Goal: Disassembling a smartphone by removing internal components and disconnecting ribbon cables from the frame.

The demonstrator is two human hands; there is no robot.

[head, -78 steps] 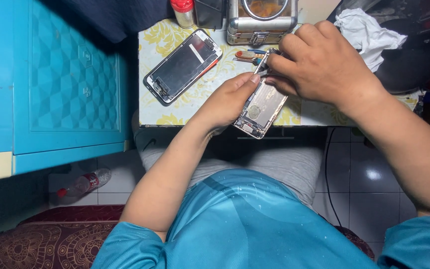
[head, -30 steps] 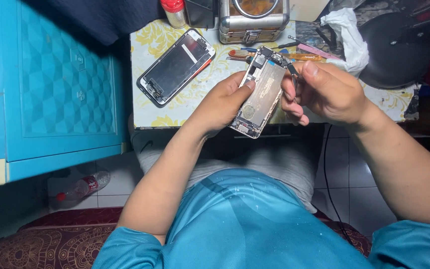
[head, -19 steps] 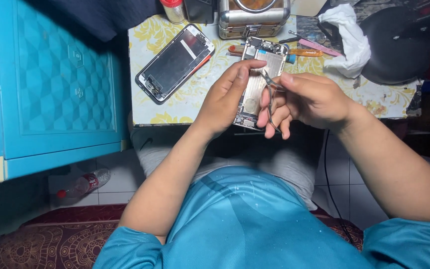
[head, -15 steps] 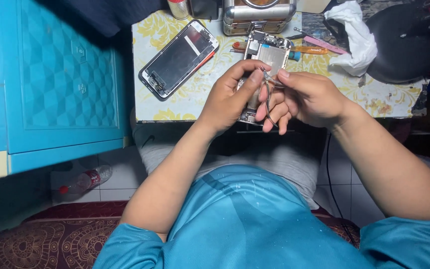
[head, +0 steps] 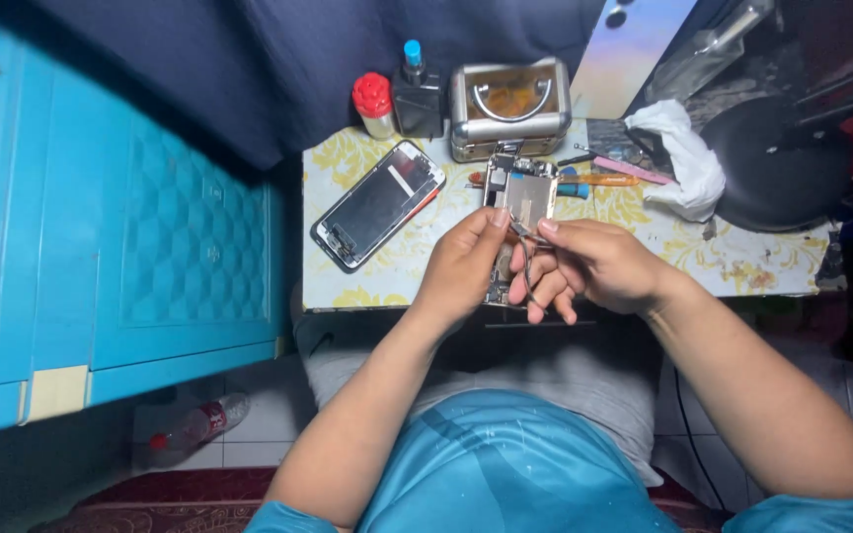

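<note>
My left hand (head: 466, 265) grips an opened phone body (head: 523, 192) by its left edge, holding it upright over the small table (head: 762, 266). My right hand (head: 589, 266) is pinched on a thin metal tool, likely tweezers (head: 525, 252), whose tip touches the lower part of the phone body. The lower half of the phone is hidden behind both hands. A detached phone screen (head: 379, 204) lies face up on the table to the left of my hands.
A metal box with a handle (head: 510, 107), a red-capped bottle (head: 374, 103) and a dark blue-capped bottle (head: 417, 94) stand at the table's back. Screwdrivers (head: 599, 180), a white cloth (head: 683, 163) and a black round object (head: 777, 163) lie right. A blue cabinet (head: 120, 237) stands left.
The phone body was lifted from the table's front edge and raised upright. My right hand shifted from covering it to pinching the tweezers at its lower part. The view widened.
</note>
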